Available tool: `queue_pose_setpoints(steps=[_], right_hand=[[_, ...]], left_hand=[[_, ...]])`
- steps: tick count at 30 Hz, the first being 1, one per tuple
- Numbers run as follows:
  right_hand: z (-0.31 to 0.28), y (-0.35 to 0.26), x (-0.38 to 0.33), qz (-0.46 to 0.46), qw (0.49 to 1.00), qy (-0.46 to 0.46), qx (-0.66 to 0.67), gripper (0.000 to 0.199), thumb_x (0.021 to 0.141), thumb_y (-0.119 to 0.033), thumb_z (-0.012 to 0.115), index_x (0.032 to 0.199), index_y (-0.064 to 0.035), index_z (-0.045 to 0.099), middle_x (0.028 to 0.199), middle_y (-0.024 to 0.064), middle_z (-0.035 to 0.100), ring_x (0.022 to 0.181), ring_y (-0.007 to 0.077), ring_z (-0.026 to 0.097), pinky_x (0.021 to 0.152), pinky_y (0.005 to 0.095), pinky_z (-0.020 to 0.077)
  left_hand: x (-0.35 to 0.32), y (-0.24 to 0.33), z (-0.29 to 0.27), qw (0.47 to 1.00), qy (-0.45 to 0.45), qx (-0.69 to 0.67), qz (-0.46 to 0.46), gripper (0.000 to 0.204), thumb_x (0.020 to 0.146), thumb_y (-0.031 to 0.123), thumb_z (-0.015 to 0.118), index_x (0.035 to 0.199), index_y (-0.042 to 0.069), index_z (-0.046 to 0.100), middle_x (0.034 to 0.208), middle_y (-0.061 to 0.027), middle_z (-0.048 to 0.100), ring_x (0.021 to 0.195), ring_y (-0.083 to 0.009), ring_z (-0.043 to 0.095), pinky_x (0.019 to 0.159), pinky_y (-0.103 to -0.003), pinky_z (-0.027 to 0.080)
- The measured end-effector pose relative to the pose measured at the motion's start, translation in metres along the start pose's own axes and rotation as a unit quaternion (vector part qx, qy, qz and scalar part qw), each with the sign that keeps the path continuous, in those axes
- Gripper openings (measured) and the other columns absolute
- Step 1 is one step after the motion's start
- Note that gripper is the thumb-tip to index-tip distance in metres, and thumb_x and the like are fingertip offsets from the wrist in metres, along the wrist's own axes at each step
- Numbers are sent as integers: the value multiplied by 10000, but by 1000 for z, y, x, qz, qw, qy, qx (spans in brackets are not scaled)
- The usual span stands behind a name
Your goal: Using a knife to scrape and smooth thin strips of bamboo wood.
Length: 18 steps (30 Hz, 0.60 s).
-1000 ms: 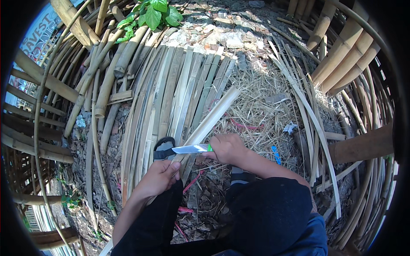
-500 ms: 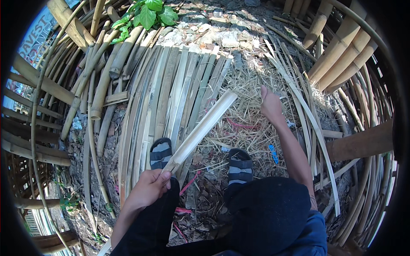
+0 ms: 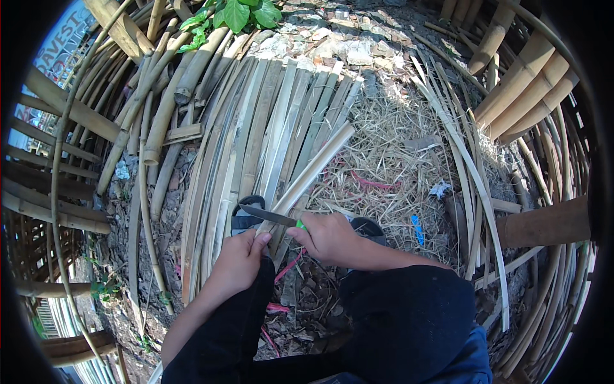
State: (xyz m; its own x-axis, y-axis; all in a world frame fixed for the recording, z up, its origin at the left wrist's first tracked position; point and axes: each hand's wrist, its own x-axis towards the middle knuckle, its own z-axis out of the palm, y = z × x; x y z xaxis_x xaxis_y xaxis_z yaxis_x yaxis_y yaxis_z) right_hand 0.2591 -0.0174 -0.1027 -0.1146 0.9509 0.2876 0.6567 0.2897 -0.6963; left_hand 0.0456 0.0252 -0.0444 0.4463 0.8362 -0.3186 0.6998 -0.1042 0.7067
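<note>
My left hand (image 3: 238, 261) grips the near end of a long pale split bamboo strip (image 3: 313, 169) that slants up and to the right over the ground. My right hand (image 3: 328, 237) is closed around the green handle of a knife (image 3: 268, 216). Its dark blade points left and lies across the strip just above my left hand. Both hands sit close together over my dark-trousered knees, with my sandalled feet below them.
A row of split bamboo slats (image 3: 256, 134) lies fanned out ahead. Round bamboo poles (image 3: 531, 83) lean at the right, more poles (image 3: 57, 109) at the left. Dry shavings (image 3: 390, 166) cover the ground. Thin curved strips (image 3: 473, 179) arc at the right; green leaves (image 3: 236, 13) at top.
Half a second ago my right hand was stretched out over the shavings, off the strip. It has come back to the strip and the knife blade lies across it again.
</note>
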Motion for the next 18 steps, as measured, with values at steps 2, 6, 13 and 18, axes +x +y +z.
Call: queue_pose_setpoints(steps=[2,6,13,18], right_hand=[[10,3,0,-23,1000,-5,9,423,979,-374,547,800,10,546,568,165,586,520,369,624,477,460,489],[19,18,7,-71,993,38,-84,423,977,-373,550,785,3,554,573,151,597,475,319,621,429,427,485],[-38,92,30,109,971,76,-200,434,997,-365,512,780,4,582,599,189,615,522,347,640,451,451,492],[-34,83,30,122,985,82,-95,480,1016,-380,455,805,29,591,604,223,619,573,437,632,543,508,513]], left_hand=[[0,7,0,1000,3,27,-2,389,1013,274,522,795,-42,582,630,-228,581,602,-403,591,575,-451,445],[-6,12,-4,997,24,67,14,367,1005,251,532,806,-56,562,661,-292,565,676,-489,579,575,-486,434],[-12,4,-10,996,27,84,-27,400,1016,274,520,788,-49,583,589,-171,568,532,-279,576,556,-406,441],[-10,-3,-5,996,31,80,-17,409,1016,282,522,783,-48,584,582,-166,557,527,-274,559,559,-401,442]])
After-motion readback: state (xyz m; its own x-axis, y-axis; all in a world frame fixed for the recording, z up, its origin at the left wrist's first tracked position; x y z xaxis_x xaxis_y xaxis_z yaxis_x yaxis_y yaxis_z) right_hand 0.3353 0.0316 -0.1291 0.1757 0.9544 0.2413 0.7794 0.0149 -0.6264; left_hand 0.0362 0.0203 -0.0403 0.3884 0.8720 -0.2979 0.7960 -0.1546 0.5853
